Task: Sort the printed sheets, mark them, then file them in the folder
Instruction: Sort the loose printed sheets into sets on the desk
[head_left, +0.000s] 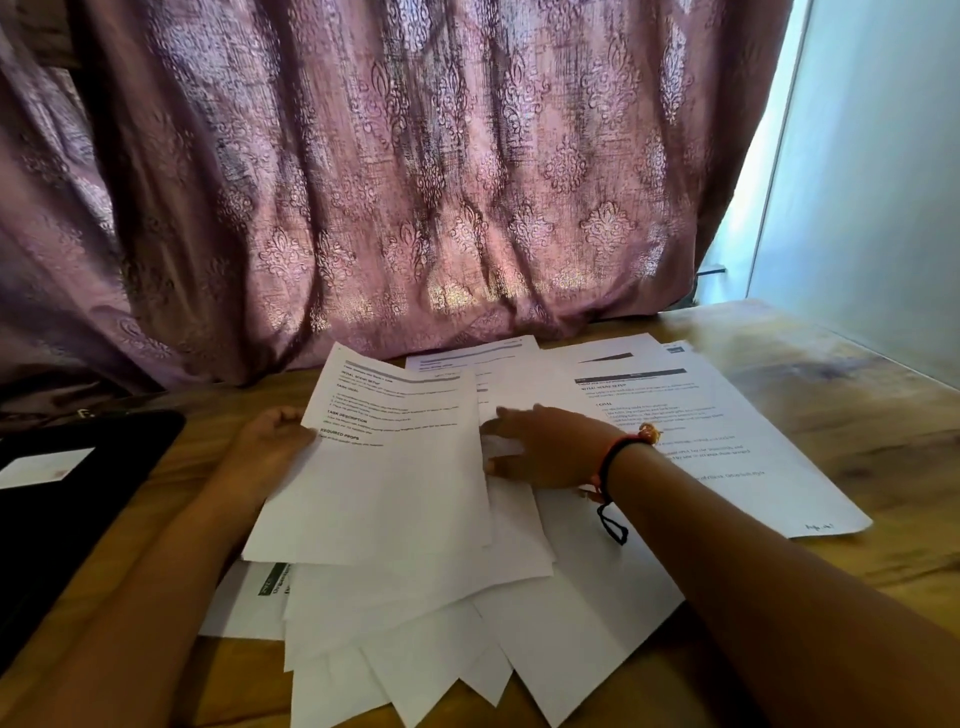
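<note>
Sorting: my left hand (275, 441) grips the top sheet (395, 478), my right hand (545, 449) lies flat on the pile (576, 597); next I should lift that sheet clear.

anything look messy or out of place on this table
The printed sheets lie fanned askew over the table, corners jutting at different angles. The left hand holds the top sheet; the right hand rests on others. Nothing looks torn.
</note>
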